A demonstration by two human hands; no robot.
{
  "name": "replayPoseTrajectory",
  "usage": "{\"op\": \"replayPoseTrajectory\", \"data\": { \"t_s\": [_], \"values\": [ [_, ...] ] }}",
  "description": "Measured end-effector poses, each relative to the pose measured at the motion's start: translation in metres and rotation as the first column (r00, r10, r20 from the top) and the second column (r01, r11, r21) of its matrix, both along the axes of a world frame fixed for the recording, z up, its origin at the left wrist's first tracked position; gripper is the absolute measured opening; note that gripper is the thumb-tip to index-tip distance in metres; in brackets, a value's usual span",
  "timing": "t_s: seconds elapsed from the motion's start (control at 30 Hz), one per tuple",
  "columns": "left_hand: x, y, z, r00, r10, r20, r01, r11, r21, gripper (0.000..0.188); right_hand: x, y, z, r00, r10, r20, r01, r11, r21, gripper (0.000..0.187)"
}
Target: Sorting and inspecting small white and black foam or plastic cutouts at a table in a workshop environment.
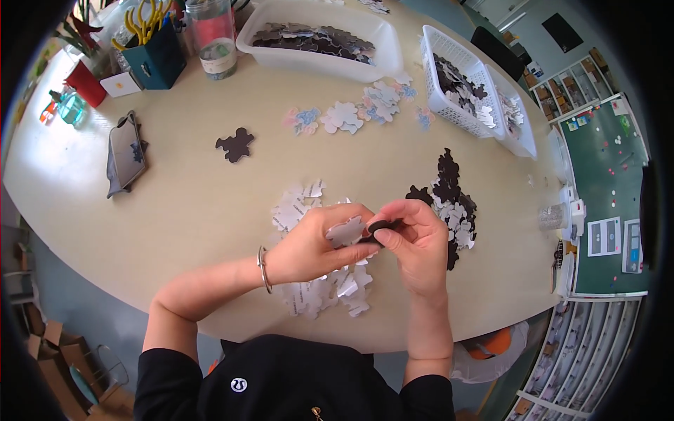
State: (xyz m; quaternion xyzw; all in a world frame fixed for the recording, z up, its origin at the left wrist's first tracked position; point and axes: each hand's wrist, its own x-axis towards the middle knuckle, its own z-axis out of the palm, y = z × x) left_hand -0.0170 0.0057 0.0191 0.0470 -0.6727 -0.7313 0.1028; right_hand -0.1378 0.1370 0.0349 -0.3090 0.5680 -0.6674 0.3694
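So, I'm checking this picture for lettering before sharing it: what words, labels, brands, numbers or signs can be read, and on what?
No text can be clearly quoted.
White scraps by the left hand: rows of print, too small to read.
Clear jar: label too blurred.
White sheet on the green board: too small.
Black top: round white emblem, no legible words.
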Motion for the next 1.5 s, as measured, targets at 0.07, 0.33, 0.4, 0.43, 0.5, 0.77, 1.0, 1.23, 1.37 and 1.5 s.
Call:
{"op": "replayPoseTrajectory", "data": {
  "t_s": [0.07, 0.33, 0.4, 0.43, 0.5, 0.77, 1.0, 1.23, 1.37, 1.5],
  "values": [
    [0.003, 0.004, -0.001, 0.997, 0.074, -0.033, -0.077, 0.994, -0.076, 0.019, 0.007, -0.003, 0.000, 0.987, -0.056, -0.148, 0.039, 0.992, -0.119, 0.035],
    [0.008, 0.012, 0.001, 0.879, 0.222, -0.421, -0.438, 0.726, -0.530, 0.040, 0.046, 0.007, -0.011, 0.679, -0.325, -0.658, 0.206, 0.945, -0.255, 0.016],
    [0.012, 0.015, 0.004, 0.894, 0.208, -0.397, -0.410, 0.735, -0.540, 0.038, 0.052, -0.004, -0.011, 0.666, -0.390, -0.635, 0.279, 0.921, -0.273, 0.016],
    [0.013, 0.016, 0.006, 0.906, 0.198, -0.374, -0.388, 0.741, -0.549, 0.037, 0.053, -0.004, -0.012, 0.621, -0.411, -0.667, 0.301, 0.911, -0.281, 0.016],
    [0.015, 0.014, 0.011, 0.921, 0.180, -0.346, -0.341, 0.801, -0.492, 0.037, 0.050, -0.005, -0.013, 0.533, -0.409, -0.741, 0.290, 0.911, -0.294, 0.016],
    [0.019, 0.000, 0.022, 0.983, -0.055, -0.177, 0.030, 0.990, -0.139, 0.017, 0.031, 0.006, 0.001, 0.601, -0.263, -0.755, 0.143, 0.965, -0.222, 0.026],
    [0.019, -0.008, 0.043, 0.989, -0.006, 0.145, -0.026, 0.976, 0.214, 0.011, 0.030, 0.011, -0.007, 0.770, -0.269, -0.578, 0.189, 0.962, -0.196, 0.013],
    [0.012, -0.007, 0.015, 0.993, 0.098, -0.066, -0.087, 0.985, 0.147, 0.051, 0.035, 0.008, -0.008, 0.904, -0.427, -0.018, 0.410, 0.877, -0.250, 0.011],
    [0.010, 0.010, 0.003, 0.996, 0.079, 0.027, -0.082, 0.992, 0.092, 0.039, 0.039, 0.004, -0.013, 0.895, -0.425, -0.139, 0.397, 0.898, -0.192, 0.010],
    [0.007, 0.011, -0.003, 0.975, 0.160, -0.154, -0.194, 0.952, -0.237, 0.036, 0.045, -0.002, -0.002, 0.576, -0.459, -0.676, 0.423, 0.875, -0.234, 0.014]
  ]
}}
